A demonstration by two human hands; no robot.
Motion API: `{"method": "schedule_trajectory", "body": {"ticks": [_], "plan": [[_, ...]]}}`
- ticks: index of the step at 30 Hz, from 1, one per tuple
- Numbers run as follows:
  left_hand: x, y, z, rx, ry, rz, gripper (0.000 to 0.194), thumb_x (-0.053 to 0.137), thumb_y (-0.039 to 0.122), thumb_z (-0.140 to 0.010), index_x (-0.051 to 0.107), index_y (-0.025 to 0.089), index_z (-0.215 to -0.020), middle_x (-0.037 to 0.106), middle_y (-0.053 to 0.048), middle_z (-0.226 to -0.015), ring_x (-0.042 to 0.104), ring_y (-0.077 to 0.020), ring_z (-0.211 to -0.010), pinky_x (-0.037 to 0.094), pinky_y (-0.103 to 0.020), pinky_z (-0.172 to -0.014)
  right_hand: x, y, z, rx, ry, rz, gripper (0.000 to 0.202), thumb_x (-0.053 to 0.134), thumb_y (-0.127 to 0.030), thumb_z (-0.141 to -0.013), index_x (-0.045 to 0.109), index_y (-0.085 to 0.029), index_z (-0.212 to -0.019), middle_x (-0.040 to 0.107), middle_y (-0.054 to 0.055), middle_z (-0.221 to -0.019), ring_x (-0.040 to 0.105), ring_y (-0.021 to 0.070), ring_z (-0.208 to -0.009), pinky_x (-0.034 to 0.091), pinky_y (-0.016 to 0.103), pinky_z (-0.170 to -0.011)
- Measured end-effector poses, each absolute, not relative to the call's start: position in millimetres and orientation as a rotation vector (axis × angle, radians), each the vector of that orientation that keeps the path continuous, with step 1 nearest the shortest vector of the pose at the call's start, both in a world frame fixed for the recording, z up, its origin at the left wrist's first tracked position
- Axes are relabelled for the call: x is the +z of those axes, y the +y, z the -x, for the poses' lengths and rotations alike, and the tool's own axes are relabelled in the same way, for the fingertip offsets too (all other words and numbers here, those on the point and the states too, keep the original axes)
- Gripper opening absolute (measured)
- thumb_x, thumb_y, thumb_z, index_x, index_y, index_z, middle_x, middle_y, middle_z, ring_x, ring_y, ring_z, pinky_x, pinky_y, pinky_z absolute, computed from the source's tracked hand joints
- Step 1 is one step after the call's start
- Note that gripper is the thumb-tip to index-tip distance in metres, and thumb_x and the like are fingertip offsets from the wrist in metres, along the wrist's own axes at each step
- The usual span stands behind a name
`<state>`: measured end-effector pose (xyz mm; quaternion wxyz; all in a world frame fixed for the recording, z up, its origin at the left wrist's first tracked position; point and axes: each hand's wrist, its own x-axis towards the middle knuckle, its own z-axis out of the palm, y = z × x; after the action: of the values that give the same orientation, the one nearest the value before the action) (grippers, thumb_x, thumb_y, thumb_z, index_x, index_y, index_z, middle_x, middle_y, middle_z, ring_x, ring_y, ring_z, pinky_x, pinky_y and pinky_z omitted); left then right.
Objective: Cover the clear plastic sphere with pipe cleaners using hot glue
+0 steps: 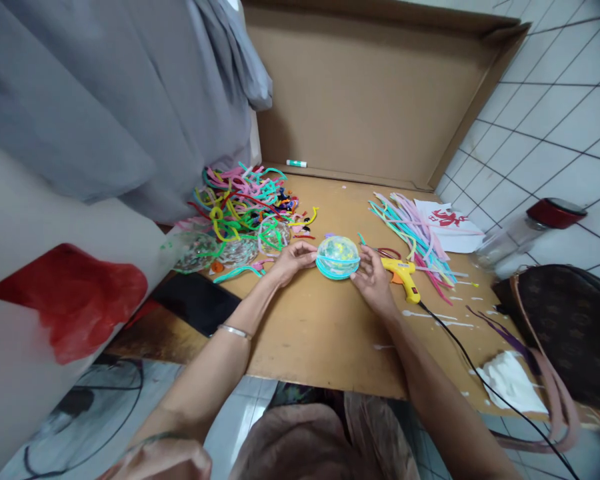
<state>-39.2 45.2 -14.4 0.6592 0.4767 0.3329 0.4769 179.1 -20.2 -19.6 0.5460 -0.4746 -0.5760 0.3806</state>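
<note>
Pinching clear ball [339, 252]: left hand [294, 261], right hand [374, 277]; glue gun [404, 272] beside right, pipe-cleaner heap [245, 203] beyond left.

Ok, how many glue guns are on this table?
1: the yellow glue gun lies on the table, just right of the right hand. The pile of pipe cleaners could hide another.

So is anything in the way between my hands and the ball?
Nothing visible: your left hand and right hand hold the ball from either side. The glue gun lies beyond your right hand, not in between.
</note>
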Motion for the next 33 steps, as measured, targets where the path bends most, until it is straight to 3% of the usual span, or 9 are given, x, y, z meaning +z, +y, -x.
{"method": "schedule_trajectory", "body": {"ticks": [6, 11, 19, 26, 33], "plan": [[-14.2, 42.9, 36.9, 1.088, 0.772, -1.165, 0.044, 0.092, 0.037, -0.049, 0.066, 0.014, -0.076, 0.068, 0.000, -0.076, 0.062, -0.0119, -0.070, 0.049, -0.029, -0.076, -12.2, -26.0, -179.6, 0.936, -1.399, 1.114, 0.080, 0.072, -0.049, -0.075, 0.036, -0.022, -0.141, 0.039, 0.018, -0.148, 0.049, 0.0304, -0.133, 0.048, 0.049, -0.105], [-11.8, 41.4, 35.9, 1.085, 0.757, -1.212, 0.043, 0.091, 0.038, -0.052, 0.065, 0.014, -0.076, 0.067, 0.000, -0.078, 0.061, -0.0117, -0.072, 0.048, -0.029, -0.078, -10.1, -28.1, -172.1, 0.894, -1.361, 1.161, 0.096, 0.079, -0.052, -0.068, 0.031, -0.022, -0.145, 0.038, 0.019, -0.149, 0.049, 0.0317, -0.133, 0.046, 0.051, -0.107], [-13.7, 35.9, 24.7, 1.021, 0.711, -1.222, 0.050, 0.092, 0.034, -0.049, 0.060, 0.015, -0.082, 0.062, 0.003, -0.071, 0.058, -0.0091, -0.065, 0.046, -0.024, -0.069, -7.6, -29.7, -162.2, 0.607, -1.386, 1.221, 0.128, 0.086, -0.049, -0.057, 0.009, -0.020, -0.155, 0.044, 0.020, -0.142, 0.051, 0.0321, -0.128, 0.041, 0.054, -0.109], [-5.3, 27.7, 19.4, 1.062, 0.657, -1.245, 0.053, 0.092, 0.034, -0.050, 0.055, 0.016, -0.082, 0.059, 0.004, -0.073, 0.056, -0.0071, -0.063, 0.045, -0.021, -0.065, -7.8, -32.7, -157.0, 0.514, -1.436, 1.255, 0.126, 0.084, -0.051, -0.059, 0.008, -0.021, -0.155, 0.029, 0.019, -0.153, 0.036, 0.0338, -0.141, 0.030, 0.057, -0.116], [-2.3, 20.8, 14.4, 1.053, 0.645, -1.259, 0.055, 0.092, 0.035, -0.049, 0.053, 0.016, -0.082, 0.057, 0.005, -0.072, 0.054, -0.0059, -0.062, 0.044, -0.020, -0.063, -5.9, -32.1, -156.2, 0.440, -1.402, 1.292, 0.116, 0.083, -0.046, -0.062, 0.015, -0.021, -0.152, 0.033, 0.019, -0.150, 0.037, 0.0337, -0.139, 0.030, 0.056, -0.116]]}}
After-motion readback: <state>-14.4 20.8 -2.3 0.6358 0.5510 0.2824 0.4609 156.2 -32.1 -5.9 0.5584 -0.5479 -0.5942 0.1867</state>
